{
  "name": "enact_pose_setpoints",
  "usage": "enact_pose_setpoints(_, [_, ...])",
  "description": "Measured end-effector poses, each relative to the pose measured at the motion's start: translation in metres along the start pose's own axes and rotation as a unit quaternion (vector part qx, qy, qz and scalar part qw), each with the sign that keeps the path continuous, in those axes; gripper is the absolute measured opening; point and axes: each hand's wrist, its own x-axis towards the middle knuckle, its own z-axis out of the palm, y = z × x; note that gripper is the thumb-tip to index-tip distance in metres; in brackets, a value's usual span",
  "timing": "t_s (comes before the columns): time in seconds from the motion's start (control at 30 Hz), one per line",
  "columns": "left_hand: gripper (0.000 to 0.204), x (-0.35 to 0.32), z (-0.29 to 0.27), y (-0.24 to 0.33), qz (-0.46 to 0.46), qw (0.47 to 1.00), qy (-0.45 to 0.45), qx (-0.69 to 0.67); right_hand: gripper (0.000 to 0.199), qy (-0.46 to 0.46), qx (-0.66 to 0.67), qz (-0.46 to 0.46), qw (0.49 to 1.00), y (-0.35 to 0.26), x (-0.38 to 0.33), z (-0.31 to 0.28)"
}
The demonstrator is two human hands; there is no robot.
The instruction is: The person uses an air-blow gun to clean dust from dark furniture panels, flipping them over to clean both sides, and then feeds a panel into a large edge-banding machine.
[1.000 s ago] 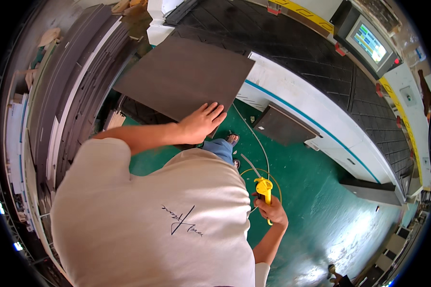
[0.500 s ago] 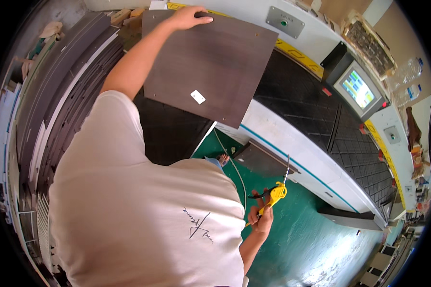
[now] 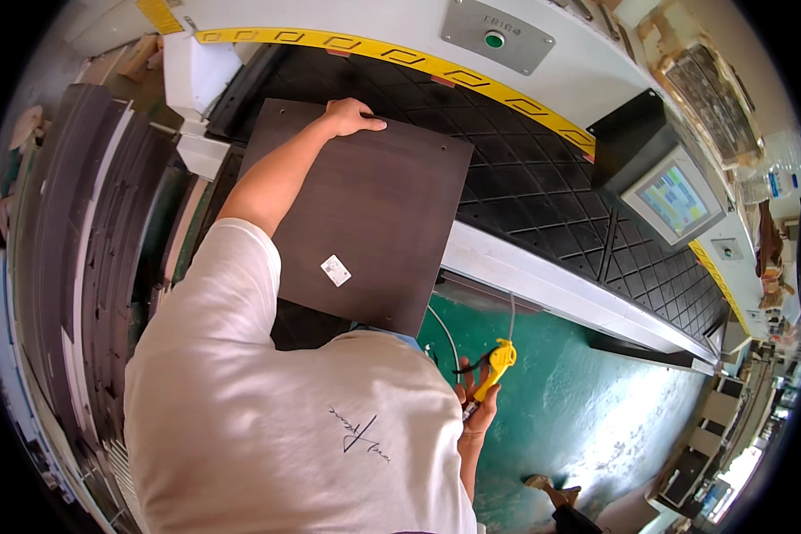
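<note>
A square dark brown board (image 3: 374,205) stands tilted in front of me, with small holes near its corners and a white label (image 3: 335,271) low on its face. My left hand (image 3: 351,117) is closed over the board's far edge, thumb on the near face; its fingertips are hidden behind. Lower right, my right hand (image 3: 478,411) is wrapped around a yellow air blow gun (image 3: 499,360) with a black trigger and a thin metal nozzle pointing away from me. Some fingers lie loosely beside the trigger.
Behind the board runs a machine with a black gridded bed (image 3: 543,191), a yellow strip (image 3: 400,55) and a tilted screen (image 3: 673,198). Stacked dark panels (image 3: 80,214) stand at left. A hose (image 3: 445,327) hangs above the green floor (image 3: 552,400). Another person's foot (image 3: 550,488) shows lower right.
The board and my left hand sit lower and slightly left in view, with the view itself shifted. My right hand and the blow gun are a little further left. A foot has appeared lower right.
</note>
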Motion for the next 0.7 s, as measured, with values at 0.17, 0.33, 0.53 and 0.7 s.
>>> enact_pose_setpoints(0.17, [0.021, 0.039, 0.055, -0.025, 0.158, 0.969, 0.19, -0.012, 0.063, 0.027, -0.114, 0.136, 0.984, -0.032, 0.048, 0.084])
enact_pose_setpoints(0.33, [0.021, -0.066, 0.045, -0.024, 0.045, 0.924, 0.361, -0.116, 0.056, 0.006, -0.39, 0.108, 0.914, -0.056, 0.146, 0.165])
enact_pose_setpoints(0.53, [0.059, -0.308, 0.141, -0.028, -0.116, 0.953, 0.276, 0.056, 0.045, 0.022, -0.702, -0.01, 0.711, -0.052, 0.235, 0.263])
enact_pose_setpoints(0.7, [0.092, -0.383, 0.168, 0.005, -0.106, 0.98, 0.16, 0.046, 0.048, -0.138, -0.724, 0.027, 0.675, 0.026, 0.263, 0.351])
